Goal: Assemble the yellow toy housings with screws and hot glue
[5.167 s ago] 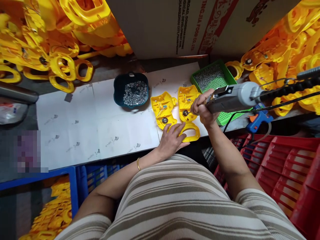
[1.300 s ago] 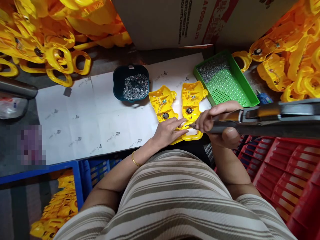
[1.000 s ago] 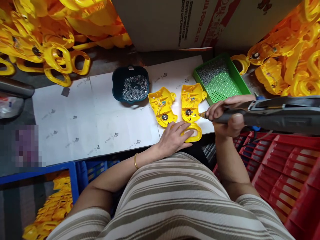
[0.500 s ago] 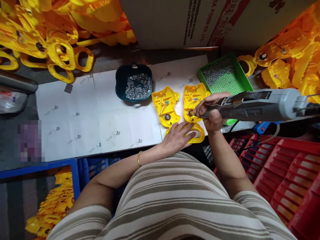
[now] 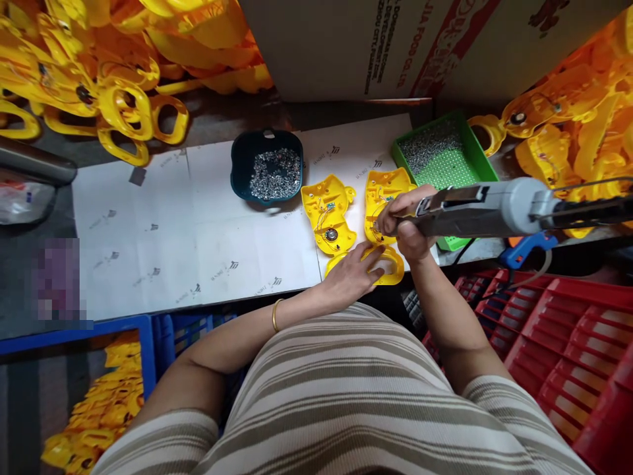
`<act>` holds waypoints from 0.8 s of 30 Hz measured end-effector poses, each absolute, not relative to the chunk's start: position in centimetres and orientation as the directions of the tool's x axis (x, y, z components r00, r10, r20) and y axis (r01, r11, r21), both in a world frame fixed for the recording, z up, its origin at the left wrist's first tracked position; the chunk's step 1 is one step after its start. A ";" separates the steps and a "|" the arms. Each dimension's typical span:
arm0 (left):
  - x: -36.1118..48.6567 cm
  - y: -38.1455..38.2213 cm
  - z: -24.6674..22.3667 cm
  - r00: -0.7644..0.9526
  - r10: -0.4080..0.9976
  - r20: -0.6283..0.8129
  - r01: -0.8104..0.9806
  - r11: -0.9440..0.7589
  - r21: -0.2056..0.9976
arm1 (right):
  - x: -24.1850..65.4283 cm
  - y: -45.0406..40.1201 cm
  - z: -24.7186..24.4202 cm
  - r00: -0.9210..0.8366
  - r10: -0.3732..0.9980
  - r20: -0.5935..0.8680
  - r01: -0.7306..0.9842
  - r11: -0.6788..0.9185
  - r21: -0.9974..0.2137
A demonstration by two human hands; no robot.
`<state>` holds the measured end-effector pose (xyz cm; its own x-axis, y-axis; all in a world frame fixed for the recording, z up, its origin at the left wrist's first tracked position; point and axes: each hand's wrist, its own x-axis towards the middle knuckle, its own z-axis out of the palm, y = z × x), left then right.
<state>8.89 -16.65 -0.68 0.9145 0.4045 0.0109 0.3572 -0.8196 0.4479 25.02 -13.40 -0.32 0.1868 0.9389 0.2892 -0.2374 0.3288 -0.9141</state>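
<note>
Two yellow plastic shell halves lie side by side with their hollow insides facing up: the left shell half (image 5: pixel 322 204) and the right shell half (image 5: pixel 374 191). Each has thin wires inside; a round dark speaker (image 5: pixel 331 235) shows in the left one. My left hand (image 5: pixel 350 277) rests with fingers spread over the looped handles (image 5: pixel 397 267) nearest my body. Wrapped round a grey electric screwdriver (image 5: pixel 475 210), my right hand (image 5: pixel 410 224) is over the right shell half. My fingers hide the screwdriver's tip and the lower part of that shell.
Loose screws fill part of a dark teal tray (image 5: pixel 241 168) and a green basket (image 5: pixel 475 145). Yellow shells pile up at the back left (image 5: pixel 123 112) and right (image 5: pixel 548 152). A large carton (image 5: pixel 336 53) stands behind. Red crates (image 5: pixel 539 330) and a blue-handled tool (image 5: pixel 527 251) are at right.
The screwdriver and my right hand have shifted slightly left, and the tool's rear end has swung a little. My left hand stays on the handles.
</note>
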 end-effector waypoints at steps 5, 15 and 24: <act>8.9 -16.6 -0.3 0.913 0.407 0.000 0.362 -0.813 0.456 | 24.7 -13.9 3.0 0.293 0.827 0.479 -0.196 0.543 -0.817; 8.4 -16.1 -0.3 0.796 0.535 0.285 0.393 -0.813 0.429 | 27.4 -16.2 4.9 0.343 0.808 0.479 -0.141 0.548 -0.825; 10.4 -14.9 1.1 0.830 0.527 0.183 0.414 -0.802 0.432 | 27.3 -18.3 5.9 0.179 0.874 0.451 -0.239 0.483 -0.842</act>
